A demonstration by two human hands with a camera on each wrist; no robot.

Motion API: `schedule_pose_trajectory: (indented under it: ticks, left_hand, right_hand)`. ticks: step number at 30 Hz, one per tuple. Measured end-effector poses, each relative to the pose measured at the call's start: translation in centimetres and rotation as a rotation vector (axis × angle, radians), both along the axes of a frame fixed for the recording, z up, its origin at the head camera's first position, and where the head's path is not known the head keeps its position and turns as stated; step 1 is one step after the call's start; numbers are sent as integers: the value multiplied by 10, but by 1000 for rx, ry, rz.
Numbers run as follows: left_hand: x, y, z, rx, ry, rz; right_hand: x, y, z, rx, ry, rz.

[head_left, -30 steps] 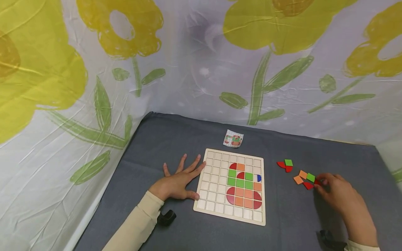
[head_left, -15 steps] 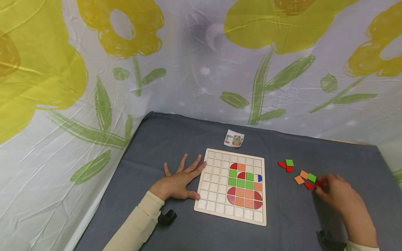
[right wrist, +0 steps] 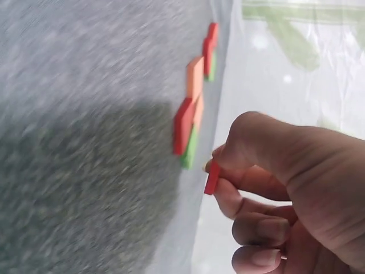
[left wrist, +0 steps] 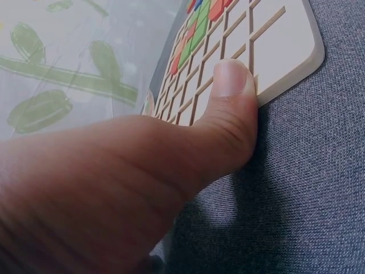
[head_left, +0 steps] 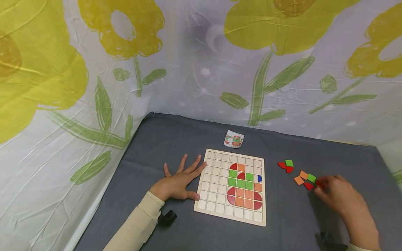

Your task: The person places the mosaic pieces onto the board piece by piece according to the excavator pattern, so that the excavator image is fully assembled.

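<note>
My left hand [head_left: 177,183] lies with fingers spread at the left side of a wooden grid board [head_left: 211,188]. Its thumb [left wrist: 234,85] rests on the board's edge in the left wrist view. Red, orange and green tiles and one blue tile [head_left: 259,179] fill cells on the board's right half. On the right, my right hand [head_left: 340,198] pinches a red tile [right wrist: 212,178] between thumb and fingertips. Beside that hand lie two orange tiles [head_left: 299,180], a green tile [head_left: 311,177] and a red quarter-circle tile [head_left: 309,186].
Farther back, a green square tile [head_left: 289,163] lies with two red tiles [head_left: 281,165]. A small printed pattern card [head_left: 233,139] lies behind the board. Dark grey cloth [head_left: 176,139] covers the table, and a flowered curtain [head_left: 188,69] hangs behind and at the left.
The right hand has lifted slightly with the red tile, its shadow shifting away from it on the cloth. My left hand and the board stay where they were.
</note>
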State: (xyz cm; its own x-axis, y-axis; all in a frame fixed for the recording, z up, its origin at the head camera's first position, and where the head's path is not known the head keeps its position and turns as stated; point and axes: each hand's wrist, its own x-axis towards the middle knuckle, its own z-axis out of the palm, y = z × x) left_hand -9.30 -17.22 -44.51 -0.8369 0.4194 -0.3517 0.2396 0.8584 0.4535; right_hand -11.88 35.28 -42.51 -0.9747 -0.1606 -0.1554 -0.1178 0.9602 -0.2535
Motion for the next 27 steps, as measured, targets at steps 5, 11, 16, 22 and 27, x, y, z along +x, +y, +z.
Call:
schedule_pose_trajectory:
  ticks: [5,11,16,22,27]
  left_hand:
    - [0,0,-1,-1,0,1]
    - [0,-1,-2,1,4,4]
    - [0,-2,-3,4,7,5]
    - [0,-2,-3,7,6,4]
    - [0,-1,-3,3,7,3]
  right_hand:
    - [2,-20,10,-20,78,37]
    - [-6,-54,17,-49,149,95]
    - [-16,-88,20,-68,195,122]
    - [-22,-124,20,-97,246,178]
    - [-26,-147,17,-119,229,222]
